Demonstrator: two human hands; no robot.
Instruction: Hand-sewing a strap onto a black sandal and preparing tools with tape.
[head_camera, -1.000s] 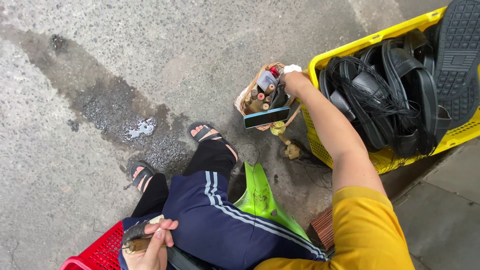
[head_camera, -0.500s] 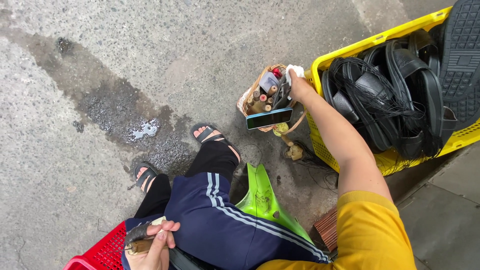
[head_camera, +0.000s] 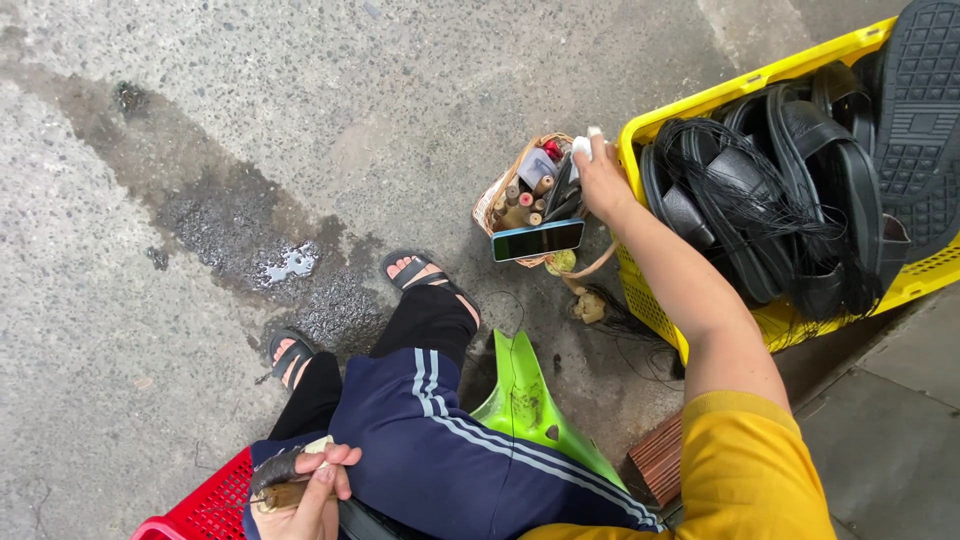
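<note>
In the head view, the right hand (head_camera: 603, 178) is stretched out to a small woven basket (head_camera: 492, 205) on the concrete floor (head_camera: 300, 110), and its fingers (head_camera: 590, 150) are closed around a small white object (head_camera: 582, 146) at the rim of the basket; what the object is I cannot tell, it is too small. Just under these fingers stand wooden-handled tools (head_camera: 522, 203) upright in the basket, and a smartphone (head_camera: 538, 240) lies across the near rim, a little below the hand. To the outer side of the fingers is a yellow plastic crate (head_camera: 655, 125) full of black sandals (head_camera: 800, 170) with loose black thread (head_camera: 740, 200) over them. The left hand (head_camera: 305, 492) rests on the lap, far from the basket, and its fingers are curled around a dark tool with a brown handle (head_camera: 278, 480), pressed against the navy trousers (head_camera: 430, 450), beside a red plastic stool (head_camera: 205, 505). To do this reaching well, I judge the right fingers should lift straight up, so that they do not knock the smartphone off the rim or tip the light basket, and the left hand should keep its tool pointing away from the leg.
</note>
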